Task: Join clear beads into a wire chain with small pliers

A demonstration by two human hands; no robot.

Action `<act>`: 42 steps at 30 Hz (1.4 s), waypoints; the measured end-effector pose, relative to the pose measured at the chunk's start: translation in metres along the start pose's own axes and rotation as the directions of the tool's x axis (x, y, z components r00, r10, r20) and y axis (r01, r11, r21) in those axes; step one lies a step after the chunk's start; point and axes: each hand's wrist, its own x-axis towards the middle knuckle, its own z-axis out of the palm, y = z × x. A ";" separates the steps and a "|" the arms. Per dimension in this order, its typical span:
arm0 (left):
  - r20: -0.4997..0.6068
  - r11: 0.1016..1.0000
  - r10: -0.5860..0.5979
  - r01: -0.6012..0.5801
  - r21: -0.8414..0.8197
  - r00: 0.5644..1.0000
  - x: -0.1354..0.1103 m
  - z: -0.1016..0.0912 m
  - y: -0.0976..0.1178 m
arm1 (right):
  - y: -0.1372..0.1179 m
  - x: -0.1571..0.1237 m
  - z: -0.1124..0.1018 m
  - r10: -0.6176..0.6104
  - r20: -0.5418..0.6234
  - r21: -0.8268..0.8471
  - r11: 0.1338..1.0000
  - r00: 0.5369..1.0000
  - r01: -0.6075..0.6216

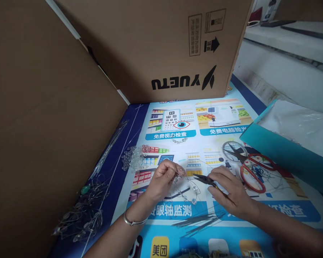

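Note:
Between thumb and fingers, my left hand (164, 176) pinches a thin wire strung with clear beads (194, 191). The beaded wire dangles in a loose loop below and right of those fingers. My right hand (233, 191) is closed around dark needle-nose pliers (206, 180), whose tips point left toward the wire, a small gap away. Under the hands lies a bundle of straight dark wires (197, 220). A pile of clear beads (134, 158) sits left of my left hand, and a short curved string of beads (179, 140) lies beyond it.
Red-handled scissors (254, 172) rest on a tape roll and tangled wire at right. A teal box (288, 143) with plastic lining stands behind them. Cardboard panels (150, 46) rise at the back and left. Beaded wire pieces (83, 215) and long wires (109, 150) lie left.

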 end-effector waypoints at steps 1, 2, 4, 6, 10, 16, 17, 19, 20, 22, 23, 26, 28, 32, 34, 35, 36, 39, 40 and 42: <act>0.003 1.000 -0.001 0.001 -0.009 1.000 0.000 0.000 0.000 | 0.000 0.000 0.000 0.004 0.003 0.000 1.000 1.000 -0.004; 0.003 1.000 -0.003 0.003 -0.014 1.000 0.000 0.001 0.001 | -0.001 0.001 0.000 0.007 0.008 0.000 1.000 1.000 -0.007; 0.000 1.000 -0.009 0.009 -0.012 1.000 0.000 0.001 0.001 | -0.002 0.002 0.000 0.009 0.014 0.002 1.000 1.000 -0.009; 0.006 1.000 -0.011 0.011 -0.008 1.000 0.000 0.002 0.002 | -0.003 0.004 0.000 0.006 0.019 0.003 1.000 1.000 -0.006; 0.026 0.999 0.003 -0.002 -0.051 1.000 0.000 0.002 0.002 | -0.003 0.004 -0.001 0.008 0.036 0.000 1.000 0.999 -0.008; 0.015 0.997 -0.020 0.021 -0.079 1.000 0.000 0.002 0.002 | 0.001 0.002 0.003 -0.011 0.030 0.002 1.000 0.999 0.011; 0.013 0.997 -0.022 0.023 -0.077 1.000 0.000 0.002 0.002 | 0.001 0.002 0.003 -0.014 0.030 0.005 1.000 0.999 0.014; 0.017 0.997 -0.018 0.019 -0.076 1.000 -0.001 0.002 0.001 | 0.002 0.002 0.004 -0.016 0.029 0.006 1.000 0.999 0.016; 0.022 0.997 -0.016 0.017 -0.076 1.000 -0.001 0.002 0.001 | 0.002 0.002 0.004 -0.018 0.028 0.007 1.000 0.999 0.018; 0.033 0.998 -0.013 0.015 -0.065 0.999 -0.001 0.002 0.000 | 0.002 0.002 0.005 -0.019 0.037 0.009 1.000 0.999 0.019; 0.039 0.998 -0.013 0.015 -0.057 0.999 -0.001 0.001 0.000 | 0.002 0.002 0.005 -0.019 0.044 0.010 1.000 0.999 0.019; 0.046 0.999 -0.015 0.016 -0.027 0.999 -0.001 0.001 -0.001 | 0.001 0.001 0.005 -0.016 0.068 0.006 1.000 0.998 0.015; 0.046 1.000 -0.016 0.017 -0.016 0.999 -0.002 0.000 -0.001 | 0.001 0.001 0.006 -0.011 0.072 -0.002 1.000 0.997 0.011; 0.053 1.000 -0.013 0.014 -0.005 0.998 -0.002 -0.002 -0.004 | 0.000 0.001 0.005 -0.003 0.084 -0.007 1.000 0.996 0.004; 0.063 1.000 -0.012 0.012 0.001 0.998 -0.002 -0.003 -0.004 | 0.000 0.000 0.006 -0.008 0.082 -0.014 1.000 0.997 0.009; 0.066 1.000 -0.012 0.012 0.008 0.998 -0.002 -0.004 -0.005 | 0.000 0.000 0.006 -0.009 0.082 -0.019 1.000 0.997 0.011; 0.066 1.000 -0.012 0.011 0.017 0.998 -0.002 -0.004 -0.005 | 0.000 0.000 0.005 -0.006 0.078 -0.025 1.000 0.997 0.008; 0.049 0.998 0.001 -0.004 0.070 0.999 -0.002 -0.004 -0.004 | 0.000 0.001 0.002 0.022 0.015 -0.044 0.999 1.000 -0.021; 0.039 0.995 0.012 -0.016 0.102 0.999 -0.002 -0.004 -0.004 | -0.002 0.002 -0.001 0.027 -0.007 -0.051 0.998 1.000 -0.027; 0.025 0.982 0.043 -0.047 0.182 0.999 -0.002 -0.004 -0.002 | -0.006 0.004 -0.006 0.009 -0.014 -0.085 0.996 1.000 -0.010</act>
